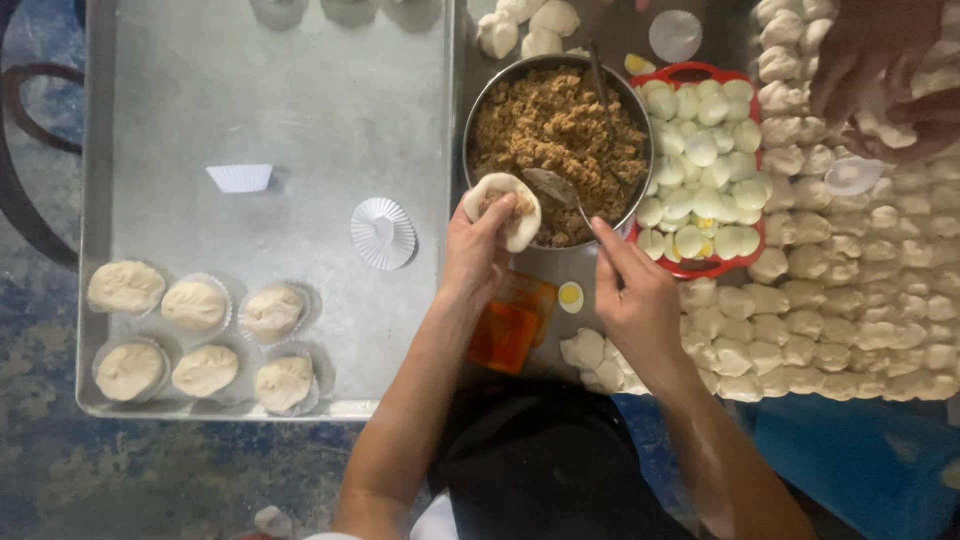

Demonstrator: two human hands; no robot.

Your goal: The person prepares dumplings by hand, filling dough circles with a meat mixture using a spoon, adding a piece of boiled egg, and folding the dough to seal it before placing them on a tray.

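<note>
While our left hand (480, 250) cups an open dough round (503, 208) and our right hand (635, 295) pinches a spoon (556, 188) over the filling bowl (556, 150), six wrapped buns (200, 335) sit at eight o'clock on the tray (300, 110); many dough pieces (840, 300) remain at three o'clock.

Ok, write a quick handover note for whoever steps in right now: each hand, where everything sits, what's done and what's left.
Left hand: cups an open dough round with some filling in it.
Right hand: holds a spoon over the metal bowl of brown filling.
Red basket of halved eggs right of the bowl; dough pieces further right.
Done: six filled buns on the tray.
Left: close this one; two empty paper cups.
</note>
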